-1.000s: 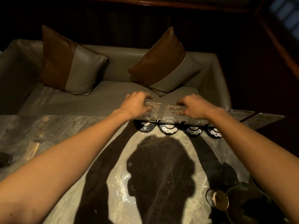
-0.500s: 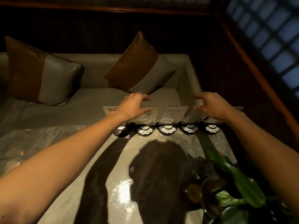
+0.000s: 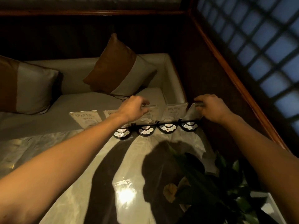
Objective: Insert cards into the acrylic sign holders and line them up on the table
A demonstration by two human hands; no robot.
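Note:
Several clear acrylic sign holders with printed cards stand in a row along the far edge of the marble table (image 3: 48,147). The leftmost holder (image 3: 85,118) stands free. My left hand (image 3: 133,109) grips the top edge of a middle holder (image 3: 149,113). Another holder (image 3: 174,111) stands between my hands. My right hand (image 3: 212,107) grips the rightmost holder (image 3: 193,111), which is turned at an angle. Black semicircular bases (image 3: 168,127) with pale markings sit in front of the holders.
A grey sofa (image 3: 72,102) with two brown-and-grey cushions (image 3: 119,68) lies just behind the table's far edge. A leafy plant (image 3: 210,183) rises at the near right. A wooden rail (image 3: 234,75) and lattice window run along the right.
The camera view has swung to the right. Both hands have shifted rightward along the row; my right hand has gone from a middle holder to the rightmost one.

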